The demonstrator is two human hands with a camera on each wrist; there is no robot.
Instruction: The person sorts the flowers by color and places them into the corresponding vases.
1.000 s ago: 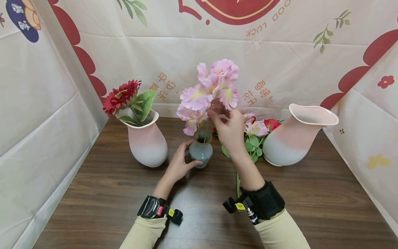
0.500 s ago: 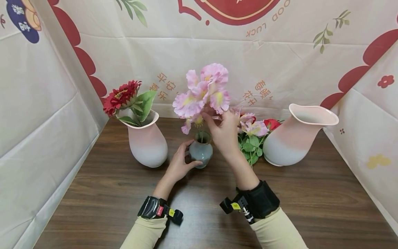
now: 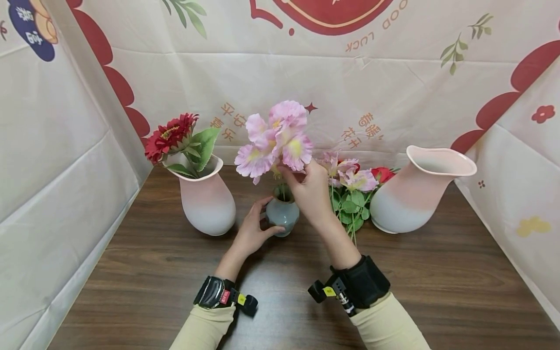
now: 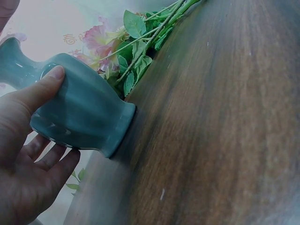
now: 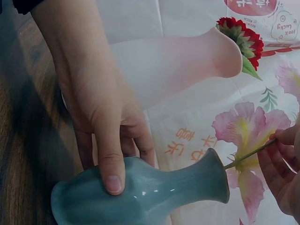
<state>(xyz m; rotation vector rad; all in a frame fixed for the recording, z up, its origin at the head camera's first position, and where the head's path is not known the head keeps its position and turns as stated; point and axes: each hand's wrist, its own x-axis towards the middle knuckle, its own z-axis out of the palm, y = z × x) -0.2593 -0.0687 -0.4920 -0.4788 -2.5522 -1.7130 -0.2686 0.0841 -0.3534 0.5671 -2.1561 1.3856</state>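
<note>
A small blue-green glazed vase [image 3: 284, 214] stands upright on the table in the middle. My left hand [image 3: 253, 227] grips its belly from the left, thumb in front and fingers behind, as the left wrist view also shows on the vase [image 4: 79, 103]. Above the mouth my right hand [image 3: 312, 192] pinches the thin green stem [image 5: 251, 153] of a pink iris-like flower [image 3: 275, 138]. The stem runs into the vase's neck; its lower end is hidden inside. Yellow-centred pink petals spread above the right fingers.
At left, a pink-and-white vase [image 3: 207, 206] holds a red flower [image 3: 170, 133] with green leaves. Another pink-and-white vase [image 3: 407, 194] stands at right. Between it and my right hand lie more pink flowers [image 3: 358, 180], a red flower [image 3: 382, 174] and green leaves [image 3: 353, 206].
My right hand has moved left and down with the pink flower, whose blooms now sit lower over the small vase. The left hand and vase have stayed in place.
</note>
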